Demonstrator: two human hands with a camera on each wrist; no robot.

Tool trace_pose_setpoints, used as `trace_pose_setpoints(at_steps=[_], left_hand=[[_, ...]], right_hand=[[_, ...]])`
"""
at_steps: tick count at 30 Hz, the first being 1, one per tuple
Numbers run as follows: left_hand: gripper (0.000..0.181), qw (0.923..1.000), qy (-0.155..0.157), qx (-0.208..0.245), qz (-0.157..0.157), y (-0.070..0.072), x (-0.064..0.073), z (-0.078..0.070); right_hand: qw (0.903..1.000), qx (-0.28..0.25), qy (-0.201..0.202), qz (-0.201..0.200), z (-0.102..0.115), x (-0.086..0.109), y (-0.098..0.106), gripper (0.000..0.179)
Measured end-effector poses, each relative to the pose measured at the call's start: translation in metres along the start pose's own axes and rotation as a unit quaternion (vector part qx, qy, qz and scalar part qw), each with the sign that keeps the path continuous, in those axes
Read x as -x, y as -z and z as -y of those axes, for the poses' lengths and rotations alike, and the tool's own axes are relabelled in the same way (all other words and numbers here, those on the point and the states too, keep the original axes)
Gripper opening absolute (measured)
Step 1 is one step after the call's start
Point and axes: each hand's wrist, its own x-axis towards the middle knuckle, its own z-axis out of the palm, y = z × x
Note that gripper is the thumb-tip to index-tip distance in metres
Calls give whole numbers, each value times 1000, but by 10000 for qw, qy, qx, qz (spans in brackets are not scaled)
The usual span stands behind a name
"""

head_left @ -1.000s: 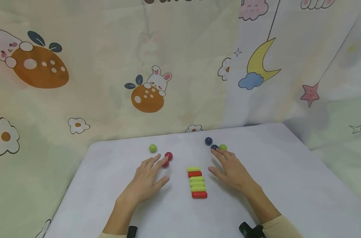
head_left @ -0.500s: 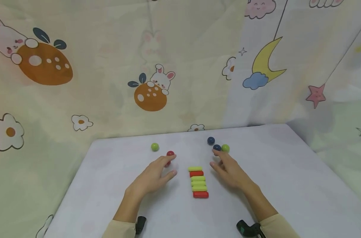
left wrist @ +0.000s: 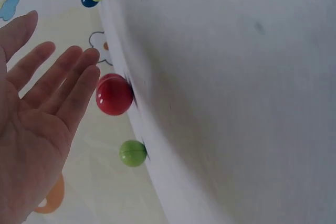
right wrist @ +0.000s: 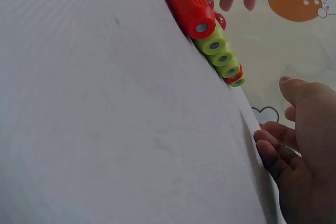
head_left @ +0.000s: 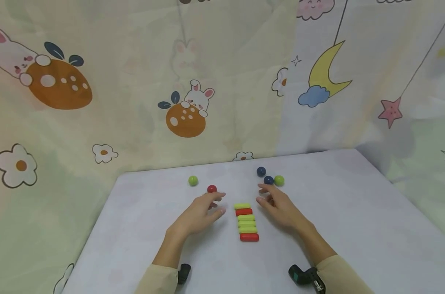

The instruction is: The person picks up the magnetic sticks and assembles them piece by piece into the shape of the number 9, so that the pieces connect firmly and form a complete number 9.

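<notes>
My left hand [head_left: 200, 213] hovers left of a row of sticks, fingers extended and holding nothing. A red ball [left wrist: 114, 95] lies just past its fingertips, with a green ball [head_left: 193, 180] farther left. The row has red sticks [head_left: 249, 237] and yellow-green sticks [head_left: 246, 223] side by side; round metal spots mark their ends in the right wrist view. To the right of the row is my right hand [head_left: 282, 209], its fingers loosely bent around nothing. Beyond its fingertips sit two dark blue balls [head_left: 261, 171] and another green ball [head_left: 279, 180].
A white-covered table [head_left: 134, 228] carries everything, its back edge close to a hanging cloth [head_left: 134, 102] printed with rabbits, flowers and a moon. Black wrist devices [head_left: 299, 274] show at both sleeves.
My left hand has moved right, closer to the stick row, and now covers the second red ball in the head view. My right hand stays nearly in place. Balls and sticks keep their arrangement.
</notes>
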Motion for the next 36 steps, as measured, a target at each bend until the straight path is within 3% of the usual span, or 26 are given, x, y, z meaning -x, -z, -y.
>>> trace_pose_setpoints(at_steps=[8, 13, 18, 27, 36], left_hand=[[50, 9996, 36, -54, 257, -14, -13, -2], [47, 9991, 262, -209, 260, -13, -16, -3], [44, 9983, 210, -433, 317, -13, -22, 1], [33, 9990, 116, -268, 346, -4, -36, 1], [28, 9989, -19, -147, 436, -14, -45, 2]], right_hand=[[9979, -493, -420, 58, -3, -4, -4, 42], [9948, -789, -501, 403, 8, -10, -10, 40], [9952, -710, -506, 440, 11, -13, -17, 33], [9964, -720, -358, 260, 7, -16, -22, 23], [9979, -376, -318, 424, 6, -16, -22, 13]])
